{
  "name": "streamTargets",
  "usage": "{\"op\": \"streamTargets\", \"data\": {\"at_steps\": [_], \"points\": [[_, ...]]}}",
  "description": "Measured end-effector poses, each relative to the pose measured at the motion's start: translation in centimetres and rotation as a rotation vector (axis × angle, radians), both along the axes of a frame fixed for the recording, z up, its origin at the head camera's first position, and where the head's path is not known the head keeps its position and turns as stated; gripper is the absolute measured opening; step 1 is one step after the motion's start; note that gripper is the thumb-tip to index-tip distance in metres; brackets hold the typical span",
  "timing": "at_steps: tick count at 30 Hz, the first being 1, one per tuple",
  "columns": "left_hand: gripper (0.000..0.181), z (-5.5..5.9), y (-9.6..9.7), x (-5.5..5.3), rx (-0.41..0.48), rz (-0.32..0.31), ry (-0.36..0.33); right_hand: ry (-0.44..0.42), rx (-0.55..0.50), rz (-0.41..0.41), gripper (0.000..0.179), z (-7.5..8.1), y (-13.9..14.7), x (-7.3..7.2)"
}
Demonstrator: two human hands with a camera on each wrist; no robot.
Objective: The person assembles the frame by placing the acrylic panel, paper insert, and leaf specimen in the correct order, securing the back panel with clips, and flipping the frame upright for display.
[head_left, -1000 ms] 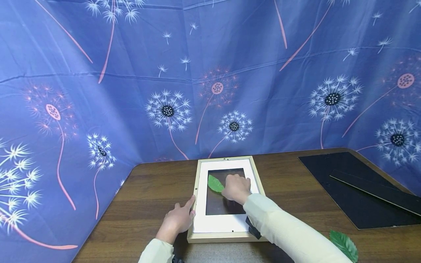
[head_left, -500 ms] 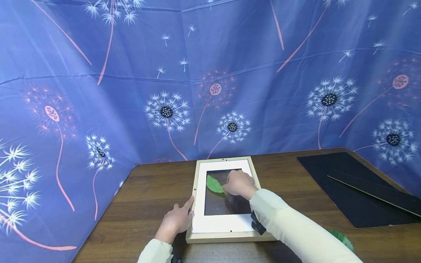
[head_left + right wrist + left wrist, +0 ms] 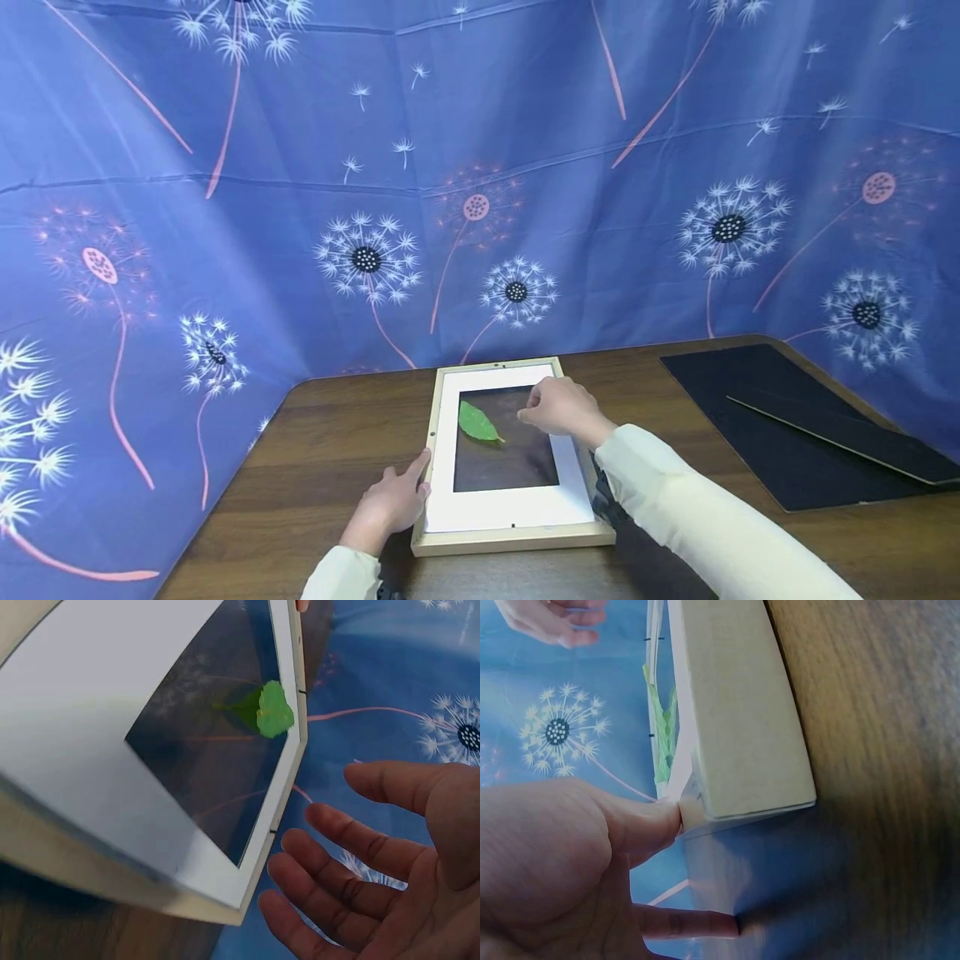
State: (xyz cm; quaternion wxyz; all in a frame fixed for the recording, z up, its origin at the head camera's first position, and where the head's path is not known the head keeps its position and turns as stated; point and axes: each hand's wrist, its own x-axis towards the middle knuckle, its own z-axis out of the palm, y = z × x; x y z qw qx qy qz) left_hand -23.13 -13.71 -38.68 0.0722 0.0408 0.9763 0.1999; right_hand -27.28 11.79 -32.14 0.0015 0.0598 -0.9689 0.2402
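A light wooden picture frame (image 3: 517, 537) lies on the table with a white mat (image 3: 517, 508) inside it. A green leaf (image 3: 478, 422) lies in the dark window of the mat, at its upper left. My right hand (image 3: 562, 407) hovers over the window's right part, apart from the leaf. In the right wrist view its fingers are spread and loosely bent, with nothing between them. My left hand (image 3: 390, 504) is at the frame's left side, index finger straight along it. The left wrist view shows the left thumb (image 3: 649, 825) touching the frame's edge.
A black board (image 3: 742, 433) lies on the right of the brown wooden table (image 3: 337, 442), with a narrower black strip (image 3: 840, 433) on top. A blue dandelion-print cloth (image 3: 360, 167) hangs behind the table.
My right hand has let go of the leaf's stem and lifted up and right. The leaf stays in the window. My left hand keeps its place at the frame. The view has shifted slightly.
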Motion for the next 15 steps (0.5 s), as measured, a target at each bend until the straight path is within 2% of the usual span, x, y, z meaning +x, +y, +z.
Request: {"op": "streamTargets", "data": {"at_steps": [9,15], "points": [[0.051,0.2,0.1,-0.1,0.002,0.002,-0.027,0.015,-0.005,0.002,0.018,0.7,2.9,0.9],[0.051,0.1,0.2,0.1,0.005,0.002,-0.025,0.028,-0.035,0.046,0.017,0.6,5.2,1.8]]}}
